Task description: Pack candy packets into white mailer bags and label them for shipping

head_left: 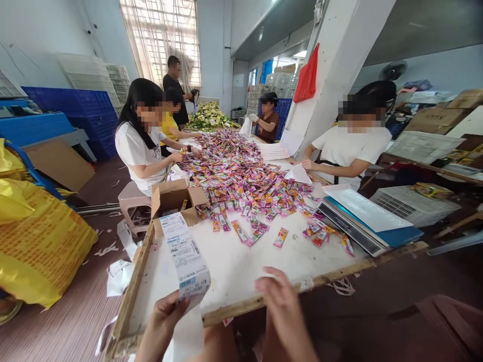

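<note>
A long strip of printed shipping labels is pinched at its near end in my left hand. From there it runs away over the table toward an open cardboard box. White paper hangs below that hand at the table's front edge. My right hand, slightly blurred, is raised at the front edge with its fingers apart and nothing visible in it. Beyond it, a single small snack packet lies on the white table. A large heap of purple and orange packets spreads behind.
A scale bearing a blue folder and white bubble mailers is at right. Co-workers in white shirts sit on both sides, others farther back. A yellow bag stands left, beside paper scraps. A red bag hangs from the pillar.
</note>
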Action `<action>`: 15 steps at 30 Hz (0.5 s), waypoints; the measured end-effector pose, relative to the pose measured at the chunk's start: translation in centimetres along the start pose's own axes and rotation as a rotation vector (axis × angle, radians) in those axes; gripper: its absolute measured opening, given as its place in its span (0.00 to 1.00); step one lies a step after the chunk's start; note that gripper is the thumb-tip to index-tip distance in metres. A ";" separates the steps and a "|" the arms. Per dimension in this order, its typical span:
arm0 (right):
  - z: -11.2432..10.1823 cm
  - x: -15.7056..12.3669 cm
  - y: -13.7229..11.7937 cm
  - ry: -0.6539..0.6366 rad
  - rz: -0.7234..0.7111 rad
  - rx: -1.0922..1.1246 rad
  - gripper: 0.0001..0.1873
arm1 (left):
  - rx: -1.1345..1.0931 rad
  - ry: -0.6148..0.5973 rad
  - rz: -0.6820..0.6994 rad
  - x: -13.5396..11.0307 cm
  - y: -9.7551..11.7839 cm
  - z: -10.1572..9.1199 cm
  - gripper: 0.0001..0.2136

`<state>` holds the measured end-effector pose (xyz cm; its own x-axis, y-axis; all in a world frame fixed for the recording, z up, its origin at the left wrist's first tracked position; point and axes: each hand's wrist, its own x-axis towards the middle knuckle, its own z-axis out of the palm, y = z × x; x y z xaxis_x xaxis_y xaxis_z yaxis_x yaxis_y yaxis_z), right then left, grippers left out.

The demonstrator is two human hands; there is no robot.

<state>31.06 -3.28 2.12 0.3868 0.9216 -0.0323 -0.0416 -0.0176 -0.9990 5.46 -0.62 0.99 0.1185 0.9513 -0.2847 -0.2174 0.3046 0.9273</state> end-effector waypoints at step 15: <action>9.5 -3.1 2.4 -0.622 -0.492 -0.472 0.11 | -0.425 0.188 -0.312 -0.6 -1.1 0.3 0.11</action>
<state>21.01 -2.52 0.16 -0.3093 0.9072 0.2850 0.4293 0.4007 -0.8095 5.96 -1.52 0.19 0.0735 0.7934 -0.6043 -0.5757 0.5285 0.6239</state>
